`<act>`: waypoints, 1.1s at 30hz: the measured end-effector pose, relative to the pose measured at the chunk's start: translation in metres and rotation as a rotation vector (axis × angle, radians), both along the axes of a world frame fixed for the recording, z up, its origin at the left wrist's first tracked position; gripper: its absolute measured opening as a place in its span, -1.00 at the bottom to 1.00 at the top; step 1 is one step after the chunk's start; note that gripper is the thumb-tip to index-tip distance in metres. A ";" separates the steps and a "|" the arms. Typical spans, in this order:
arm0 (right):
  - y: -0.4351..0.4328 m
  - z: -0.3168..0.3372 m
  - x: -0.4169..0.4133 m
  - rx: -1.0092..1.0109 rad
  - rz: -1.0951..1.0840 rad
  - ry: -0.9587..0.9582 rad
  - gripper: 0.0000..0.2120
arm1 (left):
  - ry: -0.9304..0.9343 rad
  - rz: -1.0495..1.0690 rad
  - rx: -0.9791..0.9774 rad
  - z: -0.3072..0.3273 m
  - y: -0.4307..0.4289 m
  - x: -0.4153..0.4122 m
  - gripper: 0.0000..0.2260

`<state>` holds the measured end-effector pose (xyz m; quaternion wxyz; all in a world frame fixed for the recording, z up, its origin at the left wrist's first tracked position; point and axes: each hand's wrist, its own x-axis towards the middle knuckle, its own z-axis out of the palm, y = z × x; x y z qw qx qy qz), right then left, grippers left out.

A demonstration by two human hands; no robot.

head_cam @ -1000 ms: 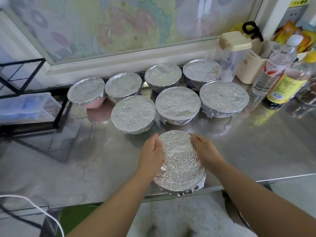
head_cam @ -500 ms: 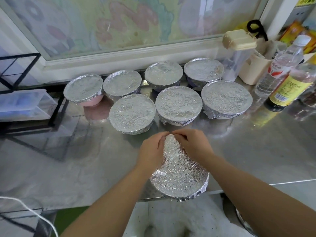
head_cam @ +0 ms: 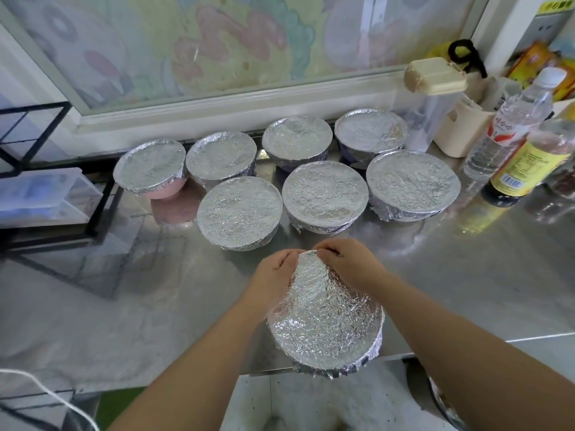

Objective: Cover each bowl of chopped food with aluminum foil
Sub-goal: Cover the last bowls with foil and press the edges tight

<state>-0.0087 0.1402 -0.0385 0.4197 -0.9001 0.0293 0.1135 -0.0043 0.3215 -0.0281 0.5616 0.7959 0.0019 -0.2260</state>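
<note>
A foil-covered bowl (head_cam: 326, 325) stands at the front edge of the steel counter (head_cam: 155, 306). My left hand (head_cam: 273, 275) and my right hand (head_cam: 351, 262) meet at the bowl's far rim, fingers curled and pinching the foil there. Behind it stand several more foil-covered bowls in two rows: a front row (head_cam: 239, 213) (head_cam: 325, 197) (head_cam: 412, 181) and a back row (head_cam: 149, 166) (head_cam: 221, 157) (head_cam: 297, 138) (head_cam: 370, 133). The leftmost one shows a pink side under its foil.
Two bottles (head_cam: 510, 126) (head_cam: 529, 160), a clear jug with a beige lid (head_cam: 432, 88) and a beige holder (head_cam: 460, 129) crowd the back right. A black wire rack with a clear box (head_cam: 40, 194) stands at the left. A white cord (head_cam: 46, 393) lies bottom left.
Both hands slid from the bowl's left and right sides up along the rim and now meet at its far edge, pinching the foil.
</note>
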 end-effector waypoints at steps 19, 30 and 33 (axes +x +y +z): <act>0.005 -0.004 0.000 -0.045 -0.117 -0.020 -0.82 | -0.085 0.002 0.015 -0.010 0.000 0.003 -0.76; 0.007 0.003 -0.015 -0.009 -0.163 -0.048 -0.86 | -0.151 0.049 0.063 -0.011 0.007 -0.005 -0.80; 0.006 0.003 -0.007 0.024 -0.122 -0.049 -0.87 | -0.150 0.065 0.043 -0.013 0.008 -0.006 -0.81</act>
